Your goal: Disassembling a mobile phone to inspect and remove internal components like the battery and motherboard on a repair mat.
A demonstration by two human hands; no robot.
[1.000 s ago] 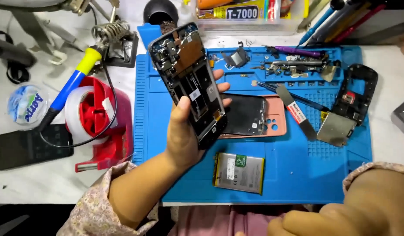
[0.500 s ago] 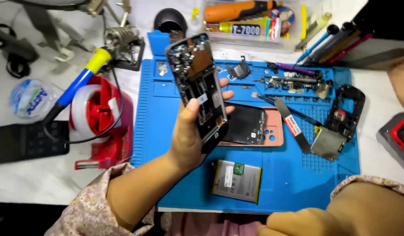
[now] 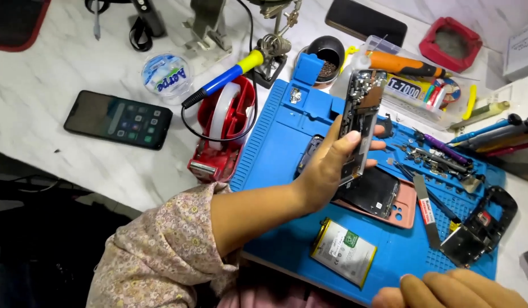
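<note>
1. The left hand (image 3: 324, 171) holds an opened phone (image 3: 360, 122) upright above the blue mat (image 3: 275, 148), tilted slightly, its bare inner parts facing the camera.
2. Its fingers are closed on the phone: the thumb (image 3: 347, 140) lies across the front edge and the other fingers wrap around the back.
3. The right hand (image 3: 452, 290) lies at the near edge of the mat, only knuckles and fingers showing; I cannot tell whether it holds anything.
4. On the mat, just below the left hand, lies a battery (image 3: 344, 252), flat and apart from both hands.
5. On the mat behind the left hand lies a pink case (image 3: 398, 211) with a dark panel (image 3: 372, 191) on it.
6. To the mat's right part lie a metal spudger (image 3: 426, 208), a black frame (image 3: 481, 228) and small loose parts (image 3: 438, 159).
7. Left of the mat stands a red tape dispenser (image 3: 224, 128) on the desk (image 3: 58, 68), with a soldering iron (image 3: 224, 80) resting over it.
8. Further left of the mat lies a dark phone (image 3: 118, 120) with its screen lit.
</note>
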